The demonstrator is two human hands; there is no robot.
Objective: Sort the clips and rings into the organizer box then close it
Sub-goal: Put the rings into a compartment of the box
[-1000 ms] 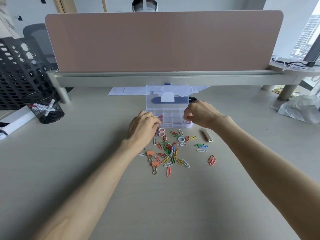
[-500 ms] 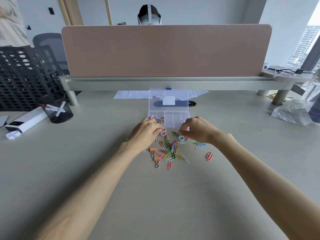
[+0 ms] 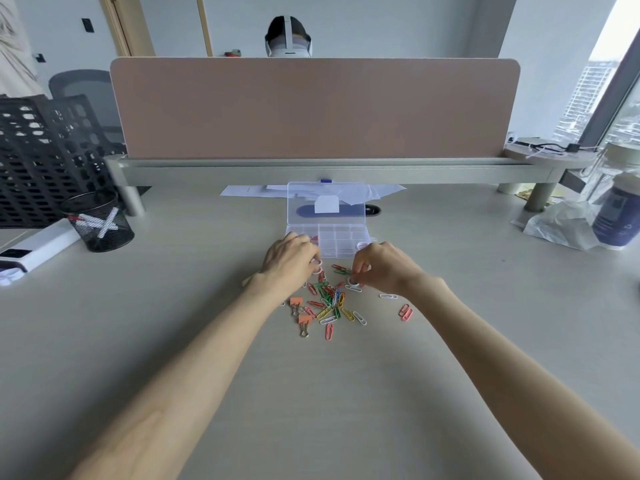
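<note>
The clear organizer box (image 3: 341, 241) stands open on the desk, its lid (image 3: 325, 202) tilted up behind the compartments. In front of it lies a pile of coloured paper clips (image 3: 329, 303), with two orange binder clips (image 3: 304, 320) at its left edge and two pink clips (image 3: 405, 311) apart on the right. My left hand (image 3: 289, 261) is curled at the box's front left corner, its fingertips pinching a pink ring (image 3: 317, 263). My right hand (image 3: 379, 266) reaches down at the pile's far edge and pinches a white ring (image 3: 353, 281).
A black mesh pen cup (image 3: 100, 225), a white device (image 3: 38, 247) and a black crate (image 3: 41, 161) are at the left. Papers (image 3: 249, 191) lie behind the box under the pink divider (image 3: 311, 109). A plastic bag and jar (image 3: 609, 216) sit at the right.
My right hand has come back from the box's front right corner to the far edge of the clip pile and closed on a white ring. My left hand stays by the pink rings.
</note>
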